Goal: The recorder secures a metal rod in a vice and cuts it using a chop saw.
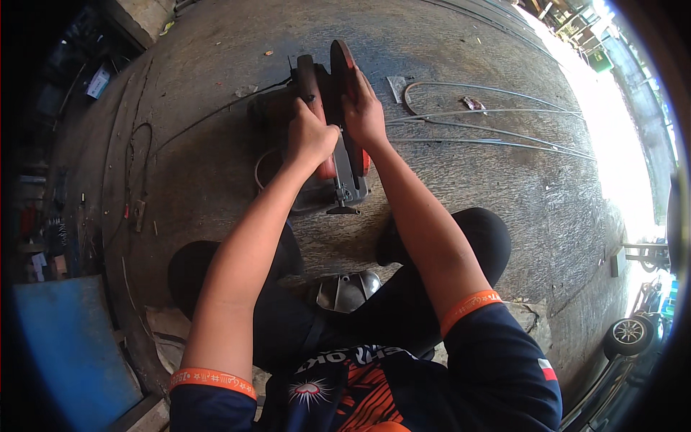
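Partly hidden under both hands, a circular saw (332, 144) lies on the concrete floor (201, 173) just ahead of the person's knees; its motor side is in shadow and hard to make out, and how its cord (216, 111) joins it cannot be told. Only the red guard, the grey base plate and a black knob at the near end show clearly. No container is in view that can be read; a shiny metal piece (345, 290) sits between the legs, half covered by the dark trousers.

Both forearms come up from the lower edge and meet over the tool. His left hand (311, 137) is closed in a fist, fingers wrapped tight around the red handle. His right hand (363, 108) lies flat against the red guard, fingers pressed together and pointing away along its rim. Thin grey rods (497, 122) curve across the floor just right of the saw. A small wheel (628, 333) shows at the lower right rim, distorted by the lens.
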### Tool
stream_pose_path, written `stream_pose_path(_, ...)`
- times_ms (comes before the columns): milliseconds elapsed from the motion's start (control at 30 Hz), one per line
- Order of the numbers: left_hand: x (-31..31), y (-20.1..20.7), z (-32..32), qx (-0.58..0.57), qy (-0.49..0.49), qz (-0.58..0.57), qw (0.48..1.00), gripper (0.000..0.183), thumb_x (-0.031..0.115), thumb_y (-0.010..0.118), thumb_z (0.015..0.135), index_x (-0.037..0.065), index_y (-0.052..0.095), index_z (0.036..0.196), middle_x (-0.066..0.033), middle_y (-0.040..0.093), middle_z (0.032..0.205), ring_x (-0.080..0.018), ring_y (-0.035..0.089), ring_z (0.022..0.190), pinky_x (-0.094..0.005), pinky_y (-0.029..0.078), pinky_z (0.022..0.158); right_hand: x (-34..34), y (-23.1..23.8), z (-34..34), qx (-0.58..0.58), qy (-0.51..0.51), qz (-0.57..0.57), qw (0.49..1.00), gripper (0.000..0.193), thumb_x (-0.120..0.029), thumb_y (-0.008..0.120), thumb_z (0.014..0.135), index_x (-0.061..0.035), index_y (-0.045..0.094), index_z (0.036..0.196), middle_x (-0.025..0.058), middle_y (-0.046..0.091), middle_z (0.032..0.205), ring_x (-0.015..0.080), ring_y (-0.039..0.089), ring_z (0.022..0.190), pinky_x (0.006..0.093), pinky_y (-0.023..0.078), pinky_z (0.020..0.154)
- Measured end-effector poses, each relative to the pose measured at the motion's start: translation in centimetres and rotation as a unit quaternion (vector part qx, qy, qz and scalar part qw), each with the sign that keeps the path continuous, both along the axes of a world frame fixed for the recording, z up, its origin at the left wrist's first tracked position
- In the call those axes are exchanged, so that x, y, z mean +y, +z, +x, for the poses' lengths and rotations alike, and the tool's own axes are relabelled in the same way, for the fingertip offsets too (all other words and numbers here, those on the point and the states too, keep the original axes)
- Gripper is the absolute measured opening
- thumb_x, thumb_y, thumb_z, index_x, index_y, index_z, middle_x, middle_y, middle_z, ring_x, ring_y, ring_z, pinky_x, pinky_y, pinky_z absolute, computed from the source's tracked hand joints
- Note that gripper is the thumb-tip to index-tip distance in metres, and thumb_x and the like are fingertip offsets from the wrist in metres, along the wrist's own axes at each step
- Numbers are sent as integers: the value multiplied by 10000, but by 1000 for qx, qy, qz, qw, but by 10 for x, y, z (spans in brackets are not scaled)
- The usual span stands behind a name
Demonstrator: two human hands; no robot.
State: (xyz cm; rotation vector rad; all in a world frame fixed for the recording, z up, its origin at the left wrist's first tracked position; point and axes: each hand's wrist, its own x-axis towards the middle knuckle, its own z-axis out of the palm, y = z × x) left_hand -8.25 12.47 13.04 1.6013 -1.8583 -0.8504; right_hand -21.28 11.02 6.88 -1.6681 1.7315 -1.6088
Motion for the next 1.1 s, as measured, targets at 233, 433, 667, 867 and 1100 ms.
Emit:
stream_pose_path(233,8,-12,-1,24,26,-9,999,800,119,632,656,-181,270,1304,-394,539,1096,-442,568,1058,-401,449,929,6,-4,2,14,-5,4,1000,585,-82,552,832,-13,362,1381,215,419,1381,358,421,1267,375,359,1041)
stream_pose_path(433,16,-29,0,52,74,28,995,463,114,671,624,-132,514,984,-330,613,900,-411,636,900,-409,498,802,14,-12,5,22,-6,0,1000,550,-88,532,861,2,361,1376,236,420,1372,361,419,1270,379,363,1039)
stream_pose_path(667,27,-40,4,115,100,43,987,388,93,684,586,-91,551,901,-256,636,833,-369,657,836,-390,511,754,18,-18,6,9,-1,-4,1000,538,-62,532,859,12,372,1367,238,431,1364,357,433,1263,378,377,1031)
stream_pose_path(867,37,-41,5,124,96,30,987,482,114,664,595,-87,560,1020,-262,643,880,-348,660,872,-372,501,778,20,-21,8,9,-2,-7,1000,538,-58,533,855,11,377,1365,236,439,1359,361,441,1256,382,384,1024)
stream_pose_path(1100,36,-62,2,146,107,24,983,453,83,670,592,-83,558,999,-255,637,860,-342,660,836,-371,506,750,23,-28,9,35,-15,-18,999,530,-72,530,860,8,382,1363,227,456,1348,359,455,1244,381,388,1019)
